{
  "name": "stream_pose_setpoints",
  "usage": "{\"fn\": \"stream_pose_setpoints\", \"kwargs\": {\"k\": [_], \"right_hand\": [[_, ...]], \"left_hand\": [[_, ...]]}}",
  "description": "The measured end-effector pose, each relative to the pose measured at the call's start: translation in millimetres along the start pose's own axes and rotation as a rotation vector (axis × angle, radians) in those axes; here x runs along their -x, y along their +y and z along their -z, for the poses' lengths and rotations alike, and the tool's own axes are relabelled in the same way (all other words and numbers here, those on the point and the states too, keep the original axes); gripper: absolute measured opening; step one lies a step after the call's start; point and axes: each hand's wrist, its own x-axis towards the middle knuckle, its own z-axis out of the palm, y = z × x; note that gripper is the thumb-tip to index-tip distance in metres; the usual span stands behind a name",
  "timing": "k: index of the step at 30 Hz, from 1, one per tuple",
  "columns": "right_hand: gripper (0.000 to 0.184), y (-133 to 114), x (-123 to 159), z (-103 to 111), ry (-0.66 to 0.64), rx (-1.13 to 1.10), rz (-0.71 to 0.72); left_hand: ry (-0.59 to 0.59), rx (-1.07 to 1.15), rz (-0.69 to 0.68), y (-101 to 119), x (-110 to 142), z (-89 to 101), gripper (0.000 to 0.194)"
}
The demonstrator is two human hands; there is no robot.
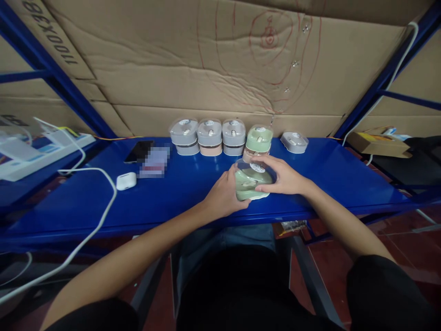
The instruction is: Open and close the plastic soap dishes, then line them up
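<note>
A small green container [248, 183] with a clear lid [257, 168] and a round white sticker is between my hands near the table's front edge. My left hand [223, 195] wraps its left side, with the thumb low at the front. My right hand [283, 176] grips it from the right, fingers over the back of the lid and thumb across the front. Just behind stands a two-tier stack with a green top [259, 139], its lower tier partly hidden by my right hand.
Along the back of the blue table [186, 193] stand more stacked containers [210, 137] and a single low grey one [294, 142]. On the left lie a white earbud case [126, 180], a dark phone [138, 151], a white cable [99, 171] and a power strip [41, 158]. Cardboard [165, 59] walls the back.
</note>
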Motion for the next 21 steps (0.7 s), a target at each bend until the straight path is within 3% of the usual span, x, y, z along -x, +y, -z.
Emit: {"fn": "stream_pose_setpoints", "kwargs": {"k": [3, 9, 14, 18, 21], "right_hand": [[0.085, -1, 0, 3, -0.033, -0.013, -0.014], [0.09, 0, -6, -3, -0.138, 0.032, 0.002], [0.092, 3, -11, -16, -0.188, 0.025, 0.039], [0.096, 1, 2, -21, -0.154, 0.08, -0.004], [0.098, -3, 25, -12, -0.133, 0.118, -0.062]], "left_hand": [[-0.027, -0.038, -0.018, -1, 2, 3.1, 0.121], [-0.105, 0.185, 0.139, -9, -1, 17.8, 0.15], [-0.126, 0.217, 0.189, -7, -1, 23.9, 0.149], [-0.143, 0.17, 0.197, -7, 0, 22.9, 0.146], [-0.135, 0.12, 0.152, -10, 2, 20.8, 0.137]]}}
